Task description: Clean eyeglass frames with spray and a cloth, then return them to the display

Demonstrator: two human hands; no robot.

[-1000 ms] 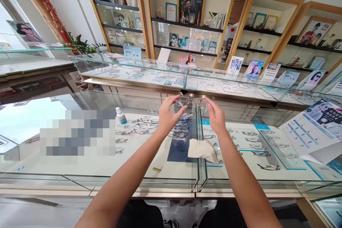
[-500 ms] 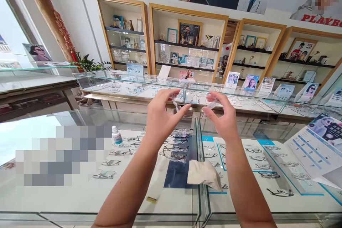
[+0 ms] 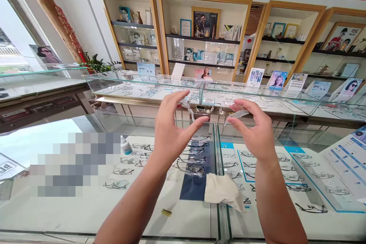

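A pair of thin, see-through eyeglasses (image 3: 205, 113) is held up in front of me, above the glass counters. My left hand (image 3: 174, 122) grips its left side between thumb and fingers. On the other side, my right hand (image 3: 256, 127) has its fingers and thumb closed around the right temple. The lenses face across the room, and their outline partly blends into the showcase behind. Below my hands, a cream cloth (image 3: 223, 190) lies crumpled on the countertop. A small white bottle with a blue label (image 3: 126, 146) stands to the left of my forearm.
Rows of eyeglass frames (image 3: 196, 159) lie inside the near glass counter (image 3: 143, 232). A small gold-coloured piece (image 3: 166, 212) is near its front. A printed stand-up card (image 3: 347, 160) is at the right. Farther back run another showcase (image 3: 148, 105) and wooden shelves (image 3: 160, 38).
My hands have moved slightly apart, the right one shifting rightward, and more of the eyeglasses shows between them. The view has tipped down a little.
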